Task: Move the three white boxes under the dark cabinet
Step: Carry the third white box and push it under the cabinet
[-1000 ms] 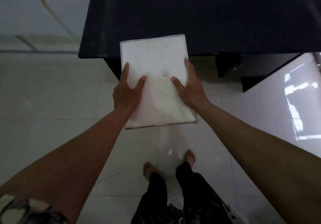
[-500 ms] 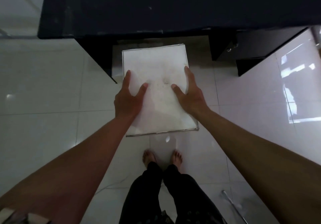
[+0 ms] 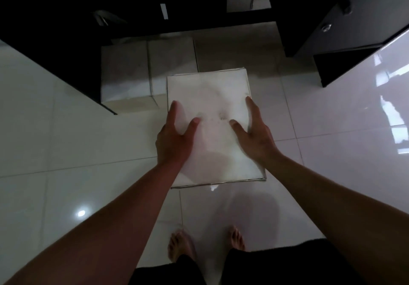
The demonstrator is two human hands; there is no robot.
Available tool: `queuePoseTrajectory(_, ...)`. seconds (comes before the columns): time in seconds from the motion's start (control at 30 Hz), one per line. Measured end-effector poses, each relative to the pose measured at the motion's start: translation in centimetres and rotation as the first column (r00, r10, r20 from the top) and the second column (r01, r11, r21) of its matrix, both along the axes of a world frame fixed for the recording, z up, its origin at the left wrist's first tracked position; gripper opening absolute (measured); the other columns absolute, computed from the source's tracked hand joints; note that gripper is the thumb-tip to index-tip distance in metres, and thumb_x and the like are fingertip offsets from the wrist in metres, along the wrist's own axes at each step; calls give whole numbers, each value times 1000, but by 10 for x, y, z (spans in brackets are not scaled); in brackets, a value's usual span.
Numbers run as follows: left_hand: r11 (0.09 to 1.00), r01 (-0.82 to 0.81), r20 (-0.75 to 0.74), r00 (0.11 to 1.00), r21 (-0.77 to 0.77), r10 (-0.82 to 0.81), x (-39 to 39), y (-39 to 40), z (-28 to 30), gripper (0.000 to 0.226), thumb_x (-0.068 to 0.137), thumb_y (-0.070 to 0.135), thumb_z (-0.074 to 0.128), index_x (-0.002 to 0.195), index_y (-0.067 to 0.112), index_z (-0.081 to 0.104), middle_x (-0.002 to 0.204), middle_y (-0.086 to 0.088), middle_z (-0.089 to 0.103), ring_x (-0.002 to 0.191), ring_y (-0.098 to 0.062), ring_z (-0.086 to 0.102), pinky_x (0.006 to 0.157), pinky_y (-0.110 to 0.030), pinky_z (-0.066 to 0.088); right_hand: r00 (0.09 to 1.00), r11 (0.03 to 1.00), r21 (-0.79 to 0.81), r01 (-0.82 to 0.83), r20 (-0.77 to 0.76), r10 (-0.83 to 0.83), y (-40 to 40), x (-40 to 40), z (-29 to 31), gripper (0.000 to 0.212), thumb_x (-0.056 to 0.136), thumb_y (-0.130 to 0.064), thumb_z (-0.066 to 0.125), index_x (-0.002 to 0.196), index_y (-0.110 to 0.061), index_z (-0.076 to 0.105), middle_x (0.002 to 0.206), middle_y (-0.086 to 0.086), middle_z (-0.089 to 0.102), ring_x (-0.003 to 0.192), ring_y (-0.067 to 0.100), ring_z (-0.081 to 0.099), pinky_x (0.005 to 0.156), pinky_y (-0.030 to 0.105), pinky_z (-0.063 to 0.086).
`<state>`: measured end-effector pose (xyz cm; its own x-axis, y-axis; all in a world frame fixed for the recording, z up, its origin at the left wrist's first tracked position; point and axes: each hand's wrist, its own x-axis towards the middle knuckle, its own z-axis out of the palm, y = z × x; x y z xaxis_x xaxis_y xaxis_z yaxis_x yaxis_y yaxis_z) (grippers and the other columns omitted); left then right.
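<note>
So both hands are on one white box [image 3: 212, 130], held out in front at roughly 12 o'clock from the person's bare feet [image 3: 181, 246]. The left hand [image 3: 174, 137] grips the box's left edge, thumb lying across the top and fingers going down the side. The right hand [image 3: 254, 133] does the same on the right edge, thumb on top, fingers wrapped over the side. It's a firm two-sided hold, nothing loose. I can't tell whether the box sits on the floor or hangs just above it.

The box's far end points toward the open gap beneath the dark cabinet [image 3: 55, 19], but most of it is outside the gap, over the glossy white floor tiles [image 3: 55, 141].

At about 10 o'clock from the held box, two more white boxes [image 3: 148, 72] sit side by side, touching each other, tucked partly into the shadow under the cabinet. The nearer corner of that pair is just beside the held box's far left corner.

Over at 2 o'clock there's another dark cabinet unit [image 3: 345, 23] with small round knobs.
</note>
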<state>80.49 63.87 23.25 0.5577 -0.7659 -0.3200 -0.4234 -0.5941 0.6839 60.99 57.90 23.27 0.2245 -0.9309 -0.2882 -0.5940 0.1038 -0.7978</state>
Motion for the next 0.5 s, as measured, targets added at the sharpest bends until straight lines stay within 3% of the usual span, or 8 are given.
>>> queuePoseTrajectory(0.13, 999, 46, -27, 999, -20, -47, -15, -34, -79, 77, 82, 74, 52, 148, 55, 17, 149, 1, 48, 132, -32, 47, 106, -41, 36, 999, 998, -43, 41, 8, -40, -25, -19, -76, 74, 96, -38, 58, 153, -39, 10, 155, -5, 35, 121, 28, 58, 99, 43, 50)
queuePoseTrajectory(0.23, 998, 54, -29, 998, -44, -55, -33, -57, -135, 78, 82, 72, 53, 148, 54, 16, 148, -1, 48, 132, -32, 47, 106, -39, 36, 998, 995, -76, 60, 26, -58, -44, -37, -132, 72, 96, -38, 58, 153, -37, 13, 146, -10, 41, 100, 1, 62, 81, 13, 46)
queuePoseTrajectory(0.37, 995, 52, -59, 997, -88, -57, -53, -78, -187, 78, 82, 71, 54, 149, 54, 16, 147, -3, 49, 131, -31, 48, 106, -40, 38, 999, 992, -121, 45, 1, -46, -66, -57, -181, 70, 97, -38, 57, 152, -36, 14, 145, -12, 41, 82, 0, 58, 77, 11, 39)
queuePoseTrajectory(0.43, 995, 59, -43, 997, -74, -62, -59, -86, -210, 77, 83, 71, 53, 149, 54, 16, 147, -5, 49, 130, -33, 49, 105, -40, 38, 999, 992, -125, 33, 3, -33, -74, -64, -204, 71, 97, -37, 57, 153, -34, 14, 152, -9, 36, 100, 4, 56, 89, 20, 38)
queuePoseTrajectory(0.5, 995, 60, -9, 998, -76, -61, -62, -90, -225, 77, 84, 70, 52, 149, 53, 16, 146, -6, 50, 129, -34, 49, 105, -41, 38, 1000, 989, -148, 19, -1, -19, -80, -67, -221, 71, 97, -37, 57, 154, -32, 13, 158, -5, 30, 123, 20, 51, 98, 28, 32)
